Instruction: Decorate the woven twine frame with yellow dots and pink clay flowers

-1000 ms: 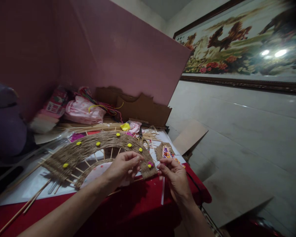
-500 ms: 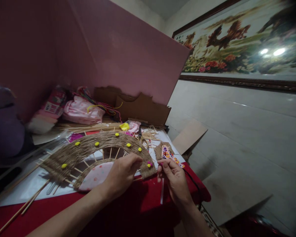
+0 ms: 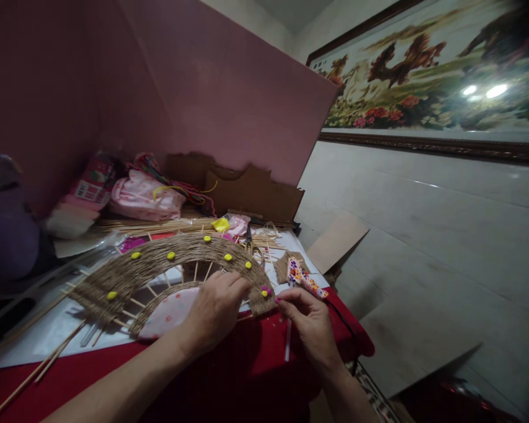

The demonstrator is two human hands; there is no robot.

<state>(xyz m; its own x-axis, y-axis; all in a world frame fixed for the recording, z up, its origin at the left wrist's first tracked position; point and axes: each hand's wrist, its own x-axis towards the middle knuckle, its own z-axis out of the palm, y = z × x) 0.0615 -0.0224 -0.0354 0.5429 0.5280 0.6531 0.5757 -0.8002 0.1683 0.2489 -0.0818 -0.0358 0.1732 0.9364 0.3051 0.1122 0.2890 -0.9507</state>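
Desk (image 3: 350, 332): red cloth (image 3: 264, 346), white sheet (image 3: 39, 338) over it. On top: woven fan (image 3: 187, 249) up front, 2 sticks (image 3: 26, 380) at front left, scissors (image 3: 248, 236) behind fan's right end, flower-print piece (image 3: 300, 276) on right. Stick pile (image 3: 158, 225) along back.

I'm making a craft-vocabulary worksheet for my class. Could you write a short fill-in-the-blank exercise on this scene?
1. The woven arch shows ___ yellow dots.
2. The small pink piece is pinched in the person's ___ hand.
3. A pair of gold-handled ___ lies behind the arch.
4. The framed picture on the wall shows running ___.

Missing words: seven; right; scissors; horses.
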